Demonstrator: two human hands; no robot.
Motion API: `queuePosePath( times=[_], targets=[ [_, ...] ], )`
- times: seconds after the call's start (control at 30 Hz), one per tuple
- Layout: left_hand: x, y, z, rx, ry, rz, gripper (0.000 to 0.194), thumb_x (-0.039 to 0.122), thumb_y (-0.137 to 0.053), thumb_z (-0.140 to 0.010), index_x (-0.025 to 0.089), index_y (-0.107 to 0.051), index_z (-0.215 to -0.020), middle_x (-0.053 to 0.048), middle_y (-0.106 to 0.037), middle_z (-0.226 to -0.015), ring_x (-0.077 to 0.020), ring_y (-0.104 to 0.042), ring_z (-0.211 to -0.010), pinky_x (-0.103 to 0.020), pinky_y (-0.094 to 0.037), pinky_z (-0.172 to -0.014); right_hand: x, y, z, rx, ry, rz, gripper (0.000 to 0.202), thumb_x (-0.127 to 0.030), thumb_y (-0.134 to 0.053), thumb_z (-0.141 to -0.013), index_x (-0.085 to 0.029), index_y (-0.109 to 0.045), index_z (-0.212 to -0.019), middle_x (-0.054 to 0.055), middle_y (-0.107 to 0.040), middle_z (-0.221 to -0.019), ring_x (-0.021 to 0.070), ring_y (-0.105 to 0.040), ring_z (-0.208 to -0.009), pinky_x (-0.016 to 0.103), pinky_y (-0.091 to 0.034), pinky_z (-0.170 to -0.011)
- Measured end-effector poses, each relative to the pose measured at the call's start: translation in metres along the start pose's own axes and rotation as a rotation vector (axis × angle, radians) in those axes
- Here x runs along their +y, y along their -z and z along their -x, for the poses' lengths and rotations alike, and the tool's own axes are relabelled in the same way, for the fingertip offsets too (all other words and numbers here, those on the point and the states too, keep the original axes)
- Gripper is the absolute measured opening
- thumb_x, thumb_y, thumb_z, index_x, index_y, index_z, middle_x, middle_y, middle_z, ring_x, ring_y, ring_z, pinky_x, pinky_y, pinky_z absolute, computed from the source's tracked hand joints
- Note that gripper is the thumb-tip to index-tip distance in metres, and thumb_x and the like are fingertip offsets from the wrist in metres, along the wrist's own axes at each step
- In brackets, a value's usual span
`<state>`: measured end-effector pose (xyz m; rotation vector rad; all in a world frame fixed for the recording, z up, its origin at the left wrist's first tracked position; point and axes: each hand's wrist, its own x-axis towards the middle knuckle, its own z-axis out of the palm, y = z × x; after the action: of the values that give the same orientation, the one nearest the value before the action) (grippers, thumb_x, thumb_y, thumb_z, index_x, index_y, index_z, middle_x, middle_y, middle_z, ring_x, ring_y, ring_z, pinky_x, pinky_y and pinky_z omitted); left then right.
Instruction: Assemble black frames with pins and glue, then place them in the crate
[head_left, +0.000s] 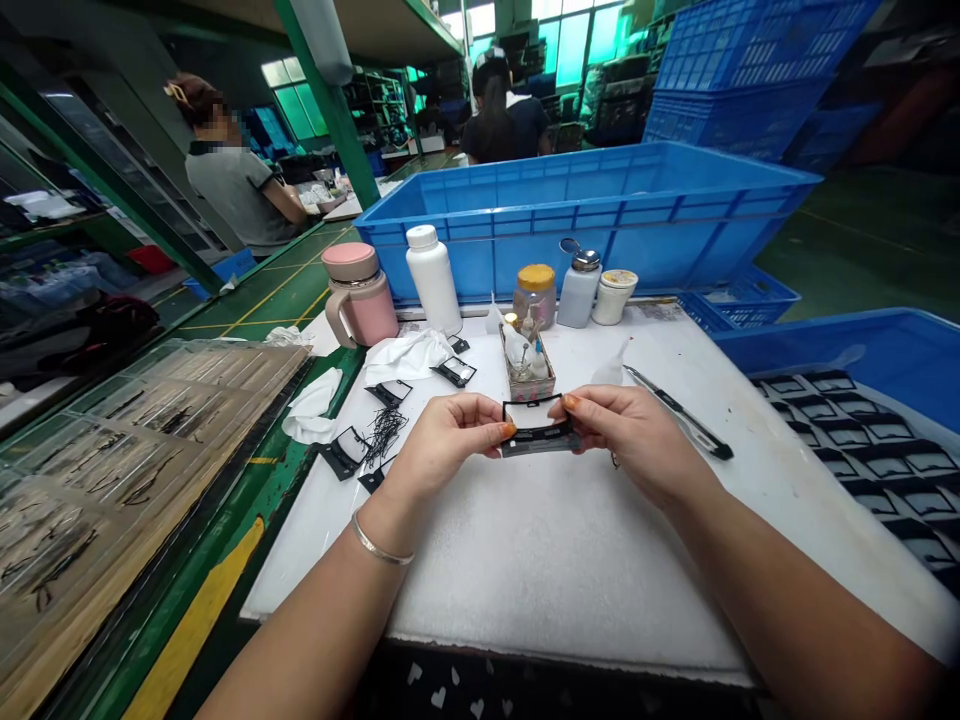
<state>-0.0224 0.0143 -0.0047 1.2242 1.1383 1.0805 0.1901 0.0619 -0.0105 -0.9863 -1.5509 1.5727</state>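
Observation:
Between both hands I hold a small black plastic frame with a rectangular opening, just above the white board. My left hand pinches its left end between thumb and fingers. Its right end is gripped by my right hand, thumb at the upper corner. Similar black frames lie to the left, beside a pile of thin black strips. Behind the held frame stands a small box with dropper bottles. A black utility knife rests on the board at the right.
Along the back stand a pink mug, a white bottle, a yellow-lidded jar, a pump bottle and a large blue crate. White cloths lie left. A blue bin at right holds rows of black frames.

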Motion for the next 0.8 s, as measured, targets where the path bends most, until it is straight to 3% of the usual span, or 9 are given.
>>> queuePosePath(
  times=[0.1, 0.23, 0.33, 0.43, 0.53, 0.67, 0.8],
  targets=[
    [0.0, 0.0, 0.002, 0.046, -0.032, -0.126, 0.023, 0.033, -0.073, -0.078, 0.014, -0.068, -0.088, -0.005, -0.066, -0.08, -0.0136, -0.061, -0.071, -0.023, -0.051, -0.063, 0.0, 0.002, -0.001, 0.059, 0.02, 0.037, 0.027, -0.04, -0.065, -0.081, -0.016, -0.071, -0.069, 0.001, -0.06, -0.06, 0.0102, -0.051, -0.055, 0.022, -0.041, -0.052],
    [0.003, -0.012, 0.011, 0.24, -0.43, -0.625, 0.04, 0.041, -0.073, -0.078, 0.019, -0.065, -0.112, -0.008, -0.065, -0.105, -0.0199, -0.061, -0.095, -0.03, -0.054, -0.077, -0.005, -0.001, 0.002, 0.221, 0.023, 0.123, 0.024, -0.032, -0.064, -0.079, -0.016, -0.069, -0.061, 0.0, -0.057, -0.05, 0.01, -0.048, -0.047, 0.023, -0.037, -0.047],
    [0.002, -0.026, 0.018, 0.197, -0.691, -1.023, 0.046, 0.038, -0.072, -0.079, 0.018, -0.06, -0.119, -0.011, -0.062, -0.111, -0.0245, -0.057, -0.1, -0.037, -0.052, -0.084, -0.008, -0.006, 0.004, 0.262, 0.025, 0.213, 0.022, -0.027, -0.061, -0.078, -0.016, -0.068, -0.06, 0.0, -0.056, -0.046, 0.0104, -0.048, -0.043, 0.023, -0.036, -0.045],
    [-0.002, -0.037, 0.021, 0.167, -0.762, -1.245, 0.034, 0.021, -0.06, -0.088, 0.019, -0.058, -0.121, -0.01, -0.064, -0.106, -0.0241, -0.057, -0.095, -0.036, -0.051, -0.078, -0.009, -0.012, 0.007, 0.211, 0.043, 0.227, 0.027, -0.026, -0.061, -0.079, -0.017, -0.063, -0.054, -0.001, -0.055, -0.045, 0.0099, -0.049, -0.043, 0.023, -0.037, -0.044],
    [-0.004, -0.038, 0.021, 0.171, -0.8, -1.236, 0.031, 0.012, -0.051, -0.09, 0.018, -0.059, -0.119, -0.008, -0.066, -0.104, -0.0214, -0.059, -0.093, -0.032, -0.051, -0.078, -0.008, -0.014, 0.008, 0.132, 0.059, 0.15, 0.034, -0.034, -0.061, -0.083, -0.016, -0.061, -0.054, 0.0, -0.057, -0.047, 0.0098, -0.052, -0.044, 0.022, -0.039, -0.045],
    [0.0, -0.028, 0.019, 0.262, -0.801, -1.017, 0.025, 0.011, -0.056, -0.089, 0.019, -0.064, -0.111, -0.007, -0.069, -0.102, -0.019, -0.061, -0.095, -0.031, -0.049, -0.085, -0.005, -0.012, 0.007, 0.05, 0.091, 0.002, 0.04, -0.048, -0.06, -0.085, -0.014, -0.067, -0.064, 0.004, -0.065, -0.059, 0.0109, -0.058, -0.05, 0.022, -0.044, -0.048],
    [0.005, -0.022, 0.015, 0.39, -0.539, -0.49, 0.01, 0.019, -0.068, -0.083, 0.018, -0.07, -0.093, -0.003, -0.07, -0.088, -0.0151, -0.064, -0.078, -0.025, -0.052, -0.07, -0.003, -0.012, 0.004, 0.098, 0.086, -0.037, 0.037, -0.051, -0.064, -0.083, -0.014, -0.072, -0.082, 0.006, -0.069, -0.072, 0.0118, -0.062, -0.056, 0.022, -0.046, -0.05]
  ],
)
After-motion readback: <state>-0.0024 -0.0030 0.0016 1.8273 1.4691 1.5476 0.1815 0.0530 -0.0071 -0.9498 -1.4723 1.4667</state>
